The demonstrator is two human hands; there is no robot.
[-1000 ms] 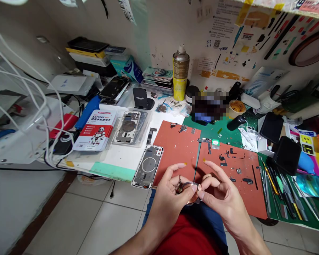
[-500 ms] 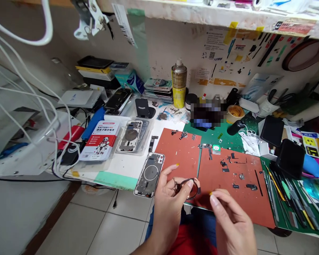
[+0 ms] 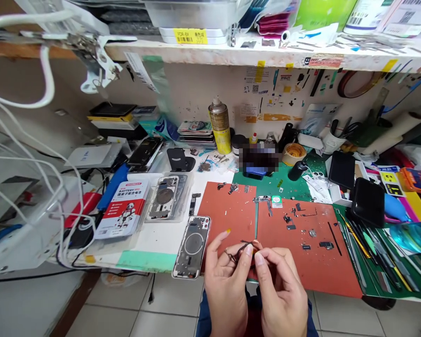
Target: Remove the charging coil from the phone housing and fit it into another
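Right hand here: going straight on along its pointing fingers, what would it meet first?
Probably the dark and copper-coloured part held in the left hand, right at the tips of the right hand; they may already touch, depth being unclear.

- Coil [image 3: 255,244]: small and thin, copper-coloured where it shows, with dark strands along its top and left.
- State: the strands loop out unevenly on the left; fingers hide most of its face.
- Pose: held up off the table [image 3: 154,241]; its exact tilt cannot be told.
- Place: between the left hand [image 3: 228,283] and right hand [image 3: 282,288], at their fingertips.
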